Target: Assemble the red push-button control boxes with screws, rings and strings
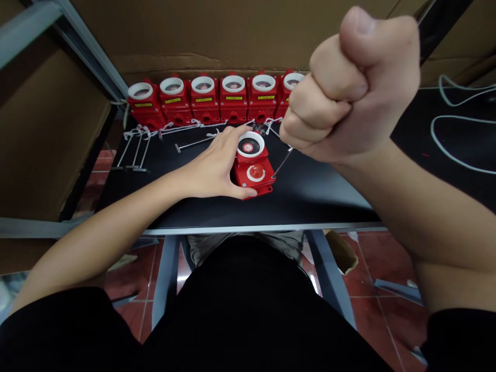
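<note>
Gripping 1 red alarm box (253,169) at frame centre, left hand (213,165) curled round its side; holding right hand (349,88) clenched in a fist, upper right, contents unclear; keeping 6 matching boxes (233,98) ranked along the black table's (318,196) far edge.

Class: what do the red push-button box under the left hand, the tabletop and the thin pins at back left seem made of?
The red push-button box looks like moulded plastic: glossy, rounded edges, soft highlights. The tabletop is smooth matt black, perhaps laminate or painted board; its pale front edge looks metallic. The thin pins seem bare metal: grey, slightly shiny.
</note>
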The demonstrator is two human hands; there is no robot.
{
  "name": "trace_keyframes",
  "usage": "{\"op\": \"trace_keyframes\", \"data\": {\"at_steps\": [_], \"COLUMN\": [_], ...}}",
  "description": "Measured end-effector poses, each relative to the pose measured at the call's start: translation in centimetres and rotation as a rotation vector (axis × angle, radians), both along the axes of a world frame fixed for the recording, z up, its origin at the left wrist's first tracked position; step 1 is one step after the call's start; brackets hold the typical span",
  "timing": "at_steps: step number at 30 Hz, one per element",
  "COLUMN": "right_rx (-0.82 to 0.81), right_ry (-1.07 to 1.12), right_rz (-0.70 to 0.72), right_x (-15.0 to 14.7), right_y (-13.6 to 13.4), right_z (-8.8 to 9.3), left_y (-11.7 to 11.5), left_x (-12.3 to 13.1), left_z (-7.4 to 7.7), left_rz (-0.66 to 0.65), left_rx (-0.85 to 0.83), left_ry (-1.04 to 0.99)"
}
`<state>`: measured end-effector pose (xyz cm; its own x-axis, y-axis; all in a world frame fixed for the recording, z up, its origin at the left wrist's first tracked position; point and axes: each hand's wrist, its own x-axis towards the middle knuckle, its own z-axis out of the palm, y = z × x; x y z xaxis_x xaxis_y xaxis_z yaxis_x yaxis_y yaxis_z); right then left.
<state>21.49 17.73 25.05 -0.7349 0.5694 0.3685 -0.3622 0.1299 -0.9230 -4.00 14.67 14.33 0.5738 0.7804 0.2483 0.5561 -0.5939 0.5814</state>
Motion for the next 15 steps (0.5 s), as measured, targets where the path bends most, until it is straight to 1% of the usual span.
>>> {"op": "trace_keyframes", "data": {"at_steps": [3, 4, 6, 8, 11, 13, 15], "right_rx": [0.011, 0.011, 0.002, -0.006, -0.031, -0.026, 0.015], "right_ry": [-0.035, -0.076, -0.104, 0.005, 0.169, 0.154, 0.141], "right_rz": [0.126, 0.163, 0.176, 0.102, -0.074, -0.209, -0.353], "right_x": [0.2, 0.2, 0.1, -0.1, -0.5, -0.8, -0.9], "right_y": [0.6, 0.6, 0.5, 0.1, -0.4, -0.6, -1.0], "right_z": [-0.2, -0.2, -0.2, -0.4, -1.0, -1.5, -1.7], "left_y": [0.2, 0.2, 0.2, 0.1, 0.0, 0.0, 0.0], "left_x": [-0.2, -0.2, -0.3, -0.2, -0.2, -0.1, -0.2], "left_z": [-0.1, -0.1, -0.1, 0.1, 0.3, 0.3, 0.3], "left_rz": [-0.007, -0.008, -0.008, -0.007, 0.000, -0.002, -0.008], "left_rx": [-0.005, -0.005, -0.003, -0.008, -0.021, -0.021, -0.014], "left_ry": [0.002, 0.000, -0.013, -0.021, -0.016, -0.009, -0.002]}}
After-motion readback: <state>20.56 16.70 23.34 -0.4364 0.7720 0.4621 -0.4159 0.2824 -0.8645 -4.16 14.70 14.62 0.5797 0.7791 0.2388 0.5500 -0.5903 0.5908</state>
